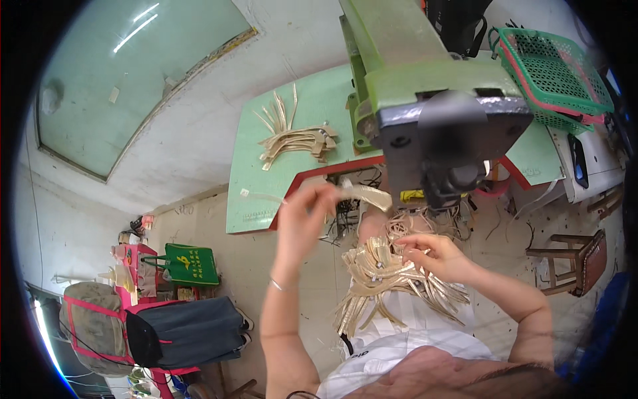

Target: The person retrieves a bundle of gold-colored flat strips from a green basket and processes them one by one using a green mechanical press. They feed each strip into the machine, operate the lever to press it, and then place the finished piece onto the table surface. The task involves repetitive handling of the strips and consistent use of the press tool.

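The green machine point(425, 80) hides the table's point(266, 193) middle; its black head is blurred.

We see a pale wall with a large greenish window point(126, 73) at upper left, a dusty concrete floor point(219, 246) mid-frame, and a wooden stool point(577, 261) at right.
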A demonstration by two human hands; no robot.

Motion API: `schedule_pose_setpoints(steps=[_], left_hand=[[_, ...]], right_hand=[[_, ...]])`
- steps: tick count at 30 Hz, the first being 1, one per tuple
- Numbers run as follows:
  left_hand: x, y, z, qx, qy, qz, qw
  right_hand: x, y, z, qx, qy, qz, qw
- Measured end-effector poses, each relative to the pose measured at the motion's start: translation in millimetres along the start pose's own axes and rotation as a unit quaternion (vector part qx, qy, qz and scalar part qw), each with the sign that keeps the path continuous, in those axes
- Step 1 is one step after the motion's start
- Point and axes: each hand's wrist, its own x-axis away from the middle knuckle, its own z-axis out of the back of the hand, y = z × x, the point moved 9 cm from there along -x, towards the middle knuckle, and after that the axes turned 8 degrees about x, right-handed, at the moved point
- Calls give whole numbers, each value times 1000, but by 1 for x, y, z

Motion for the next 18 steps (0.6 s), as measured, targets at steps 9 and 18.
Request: schedule_pose_setpoints(steps=[9,18], left_hand=[[91,-15,-80,299,60,140,942],[85,-17,-99,351,82,137,923]], right_hand=[[12,-23,41,-127,138,4,982],[17,-31,56,-108,152,-4,983]])
